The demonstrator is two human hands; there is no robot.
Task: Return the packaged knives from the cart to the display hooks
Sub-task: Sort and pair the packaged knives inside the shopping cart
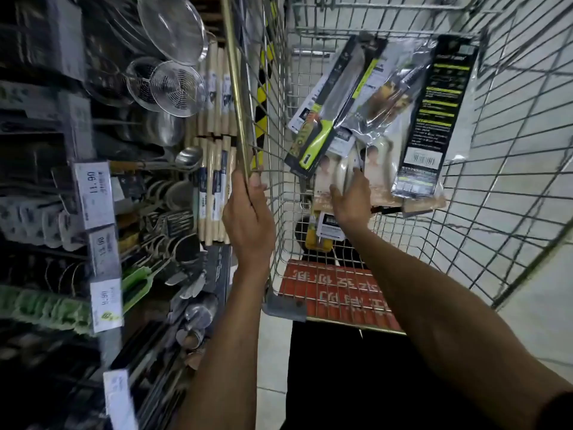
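A wire shopping cart (511,169) fills the right half of the head view. Several packaged knives lie inside it: one with a lime-green handle (325,119), a black card pack with yellow text (434,113), a clear-wrapped pack (387,97) and pale packs with white handles (341,172). A yellow-handled pack (322,234) lies lower down. My left hand (248,218) grips the cart's left rim (237,88). My right hand (352,200) reaches into the cart and its fingers close on a pale white-handled pack.
Display hooks on the left carry metal strainers (173,85), wooden rolling pins (214,181), ladles and other utensils, with price tags (94,197) along the rails. A red sign (338,293) shows through the cart's bottom. The floor is pale tile.
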